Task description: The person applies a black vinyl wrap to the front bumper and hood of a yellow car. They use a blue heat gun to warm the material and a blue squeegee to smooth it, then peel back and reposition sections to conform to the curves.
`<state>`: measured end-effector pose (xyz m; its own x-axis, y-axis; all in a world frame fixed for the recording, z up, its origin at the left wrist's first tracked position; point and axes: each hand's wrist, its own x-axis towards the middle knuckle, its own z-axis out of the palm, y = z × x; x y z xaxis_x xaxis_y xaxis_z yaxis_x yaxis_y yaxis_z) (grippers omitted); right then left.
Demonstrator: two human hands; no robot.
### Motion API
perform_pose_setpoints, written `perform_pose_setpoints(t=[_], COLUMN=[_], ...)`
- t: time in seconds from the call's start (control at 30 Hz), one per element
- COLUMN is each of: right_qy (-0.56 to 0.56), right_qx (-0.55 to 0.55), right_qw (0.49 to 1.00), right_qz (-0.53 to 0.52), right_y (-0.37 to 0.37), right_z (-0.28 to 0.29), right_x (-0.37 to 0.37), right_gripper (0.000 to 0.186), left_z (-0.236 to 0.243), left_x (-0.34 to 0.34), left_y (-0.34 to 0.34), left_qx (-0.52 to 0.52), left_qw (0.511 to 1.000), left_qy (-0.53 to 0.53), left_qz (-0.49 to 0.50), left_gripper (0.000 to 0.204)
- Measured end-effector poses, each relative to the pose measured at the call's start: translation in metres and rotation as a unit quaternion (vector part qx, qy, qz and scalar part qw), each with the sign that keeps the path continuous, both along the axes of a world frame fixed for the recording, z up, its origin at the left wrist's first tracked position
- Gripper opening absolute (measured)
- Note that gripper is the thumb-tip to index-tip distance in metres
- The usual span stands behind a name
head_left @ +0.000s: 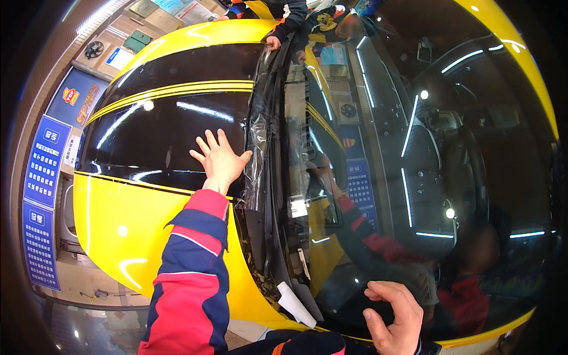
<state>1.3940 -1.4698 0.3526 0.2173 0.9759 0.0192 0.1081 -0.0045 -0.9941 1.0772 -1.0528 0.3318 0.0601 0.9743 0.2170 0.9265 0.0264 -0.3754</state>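
Observation:
My left hand (pixel 220 160) rests open, fingers spread, on the glossy black panel (pixel 142 139) of the yellow car's hood (pixel 130 225), beside the rear edge. Along that edge runs a crinkled clear film strip (pixel 257 160) next to the dark wiper cowl (pixel 271 236). My right hand (pixel 393 319) is at the lower right over the windshield (pixel 378 260), fingers curled but apart, holding nothing visible. Whether it touches the glass I cannot tell. A white folded piece of paper or plastic (pixel 296 305) lies at the near end of the cowl.
A co-worker's hand (pixel 273 42) in a dark sleeve is at the far end of the film strip, at the top. Blue signboards (pixel 42 165), a fan (pixel 94 48) and cables (pixel 100 294) line the left side beyond the hood. The windshield fills the right, reflecting ceiling lights.

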Motion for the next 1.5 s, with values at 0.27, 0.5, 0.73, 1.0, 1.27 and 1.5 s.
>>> perform_pose_setpoints(t=[0.27, 0.5, 0.73, 1.0, 1.27, 1.5], right_qy=[0.02, 0.036, 0.04, 0.036, 0.022, 0.026], right_qx=[0.01, 0.012, 0.017, 0.004, -0.013, -0.009], right_qw=[1.0, 0.999, 0.999, 0.999, 0.999, 1.0], right_qz=[0.0, -0.002, 0.003, 0.019, 0.019, 0.015], right_y=[-0.001, 0.0, 0.0, 0.006, 0.011, 0.012], right_z=[-0.002, -0.001, 0.0, 0.0, 0.0, 0.0], right_x=[0.005, 0.009, 0.012, 0.013, 0.013, 0.014], right_gripper=[0.044, 0.042, 0.042, 0.042, 0.044, 0.043], left_z=[-0.019, -0.025, -0.022, 0.003, -0.018, -0.018], left_x=[0.02, 0.021, 0.026, 0.044, 0.067, 0.041], left_y=[0.017, 0.021, 0.013, 0.096, 0.156, 0.156], left_qx=[0.015, 0.031, 0.037, 0.064, 0.056, 0.068], left_qw=[0.998, 0.996, 0.997, 0.998, 0.991, 0.997], left_qy=[0.057, 0.083, 0.066, -0.002, 0.088, 0.035], left_qz=[0.019, 0.011, 0.0, -0.027, 0.082, 0.011], left_gripper=[0.102, 0.096, 0.092, 0.096, 0.095, 0.086])
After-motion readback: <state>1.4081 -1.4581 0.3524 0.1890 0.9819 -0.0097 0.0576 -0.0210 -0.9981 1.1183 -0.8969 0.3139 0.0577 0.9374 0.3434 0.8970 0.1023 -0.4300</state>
